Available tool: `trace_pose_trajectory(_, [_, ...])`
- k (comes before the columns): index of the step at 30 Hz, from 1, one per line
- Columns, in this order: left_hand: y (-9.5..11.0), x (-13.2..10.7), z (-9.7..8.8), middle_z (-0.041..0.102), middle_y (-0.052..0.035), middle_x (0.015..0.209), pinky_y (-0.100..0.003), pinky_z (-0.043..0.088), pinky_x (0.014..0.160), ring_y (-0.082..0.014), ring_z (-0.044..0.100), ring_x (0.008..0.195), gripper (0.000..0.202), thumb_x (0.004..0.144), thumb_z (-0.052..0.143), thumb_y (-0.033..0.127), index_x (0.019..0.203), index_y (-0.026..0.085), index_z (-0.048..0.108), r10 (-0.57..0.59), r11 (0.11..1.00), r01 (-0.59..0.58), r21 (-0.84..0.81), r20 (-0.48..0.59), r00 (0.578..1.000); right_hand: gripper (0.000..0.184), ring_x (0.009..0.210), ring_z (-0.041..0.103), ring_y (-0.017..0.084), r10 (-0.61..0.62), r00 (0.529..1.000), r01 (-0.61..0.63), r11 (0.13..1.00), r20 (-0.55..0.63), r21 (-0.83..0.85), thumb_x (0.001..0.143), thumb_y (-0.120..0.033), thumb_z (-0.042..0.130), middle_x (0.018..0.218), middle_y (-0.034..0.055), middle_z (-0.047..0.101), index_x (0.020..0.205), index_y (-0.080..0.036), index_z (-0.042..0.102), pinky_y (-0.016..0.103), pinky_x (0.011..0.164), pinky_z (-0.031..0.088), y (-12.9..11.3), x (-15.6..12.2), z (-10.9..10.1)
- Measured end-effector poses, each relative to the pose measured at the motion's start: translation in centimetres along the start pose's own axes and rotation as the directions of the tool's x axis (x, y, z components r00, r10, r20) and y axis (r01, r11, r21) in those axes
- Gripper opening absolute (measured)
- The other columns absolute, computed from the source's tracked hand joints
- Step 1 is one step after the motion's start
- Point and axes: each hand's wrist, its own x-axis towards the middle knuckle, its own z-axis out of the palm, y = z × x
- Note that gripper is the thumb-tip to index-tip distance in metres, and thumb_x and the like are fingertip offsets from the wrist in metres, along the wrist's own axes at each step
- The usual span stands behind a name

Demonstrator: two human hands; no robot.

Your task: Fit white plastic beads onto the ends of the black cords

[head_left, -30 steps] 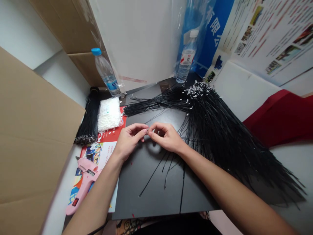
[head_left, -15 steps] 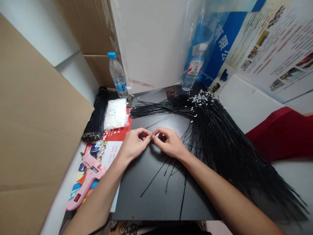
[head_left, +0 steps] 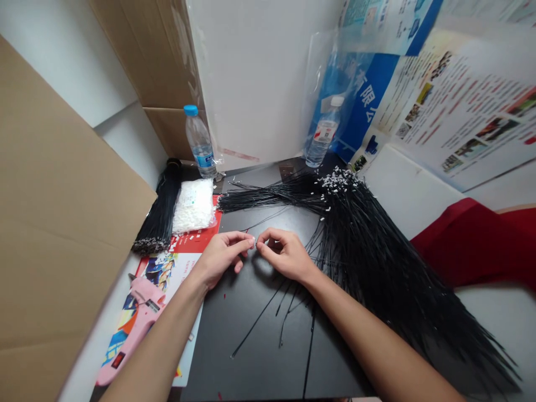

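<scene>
My left hand (head_left: pixel 224 254) pinches a small white plastic connector (head_left: pixel 252 240) between thumb and forefinger, its other fingers loosely curled. Close by on the right, my right hand (head_left: pixel 285 252) is closed in a pinch on the thin end of a black wire, mostly hidden by the fingers. A slight gap shows between the two sets of fingertips. To the right of my right hand spreads a big heap of black wires (head_left: pixel 368 251), with many white connectors (head_left: pixel 339 180) on their far ends. Several loose wire ends (head_left: pixel 255 329) stick out beneath my right forearm over the dark table (head_left: pixel 234 368).
A flat bundle of wires (head_left: pixel 268 196) lies behind my hands. At left are a bag of white pieces (head_left: pixel 194 205), a tied wire bundle (head_left: pixel 159 206) and a pink glue gun (head_left: pixel 140 318). Bottles (head_left: pixel 201 145) (head_left: pixel 322 134) stand at the back; a cardboard panel (head_left: pixel 62 223) borders the left.
My fingertips have moved slightly apart, and the white connector now shows at my left fingertips. My left fingers have loosened below the pinch. The whole view has shifted a little.
</scene>
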Motion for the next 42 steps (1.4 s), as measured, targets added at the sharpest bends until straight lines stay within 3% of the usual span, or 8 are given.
trace_pose_trajectory(13, [0.2, -0.1, -0.2, 0.057, 0.0022, 0.065, -0.017, 0.025, 0.039, -0.0011, 0.037, 0.041, 0.029, 0.071, 0.081, 0.040, 0.081, 0.013, 0.073, -0.025, 1.000, 0.024, 0.019, 0.063, 0.998, 0.016, 0.049, 0.041, 0.007, 0.010, 1.000, -0.010, 0.999, 0.007, -0.033, 0.082, -0.029, 0.059, 0.058, -0.0032, 0.053, 0.075, -0.016, 0.064, 0.021, 0.049, 0.032, 0.0, 0.1, 0.0])
trace_pose_trajectory(23, [0.3, -0.4, 1.1, 0.052, 0.0052, 0.054, -0.021, 0.022, 0.042, -0.0053, 0.032, 0.043, 0.028, 0.071, 0.075, 0.040, 0.081, 0.014, 0.072, 0.085, 0.976, -0.067, 0.206, -0.079, 0.993, 0.015, 0.051, 0.045, 0.008, 0.042, 0.997, -0.048, 0.994, -0.065, -0.097, 0.081, -0.026, 0.060, 0.058, -0.0027, 0.056, 0.069, -0.016, 0.063, 0.020, 0.051, 0.035, 0.0, 0.1, 0.1])
trace_pose_trajectory(30, [0.0, -0.2, 1.4, 0.057, 0.0032, 0.058, -0.022, 0.026, 0.045, -0.0069, 0.036, 0.047, 0.029, 0.072, 0.073, 0.043, 0.080, 0.015, 0.071, 0.141, 0.971, -0.124, 0.204, -0.072, 0.987, 0.015, 0.048, 0.041, 0.007, 0.001, 0.997, -0.011, 0.992, -0.078, -0.122, 0.084, -0.026, 0.060, 0.055, -0.0041, 0.052, 0.076, -0.016, 0.067, 0.021, 0.049, 0.032, 0.2, 0.0, 0.0])
trace_pose_trajectory(35, [0.3, -0.4, 1.4, 0.057, 0.0039, 0.057, -0.022, 0.026, 0.044, -0.0064, 0.035, 0.043, 0.029, 0.070, 0.074, 0.044, 0.078, 0.016, 0.070, 0.121, 0.978, -0.105, 0.178, -0.082, 0.989, 0.017, 0.055, 0.052, 0.009, -0.029, 0.997, 0.021, 0.994, -0.069, -0.111, 0.089, -0.027, 0.060, 0.065, 0.0000, 0.065, 0.080, -0.016, 0.070, 0.021, 0.054, 0.038, 0.5, -0.2, 0.0])
trace_pose_trajectory(42, [0.2, -0.5, 1.4, 0.067, -0.0027, 0.069, -0.024, 0.039, 0.053, -0.0121, 0.053, 0.058, 0.023, 0.073, 0.072, 0.039, 0.076, 0.017, 0.069, 0.182, 0.964, -0.163, 0.210, -0.074, 0.981, 0.019, 0.056, 0.055, 0.010, -0.047, 0.995, 0.036, 0.993, -0.093, -0.109, 0.090, -0.029, 0.061, 0.068, 0.0008, 0.069, 0.079, -0.016, 0.070, 0.021, 0.054, 0.041, 0.8, -0.1, 0.3])
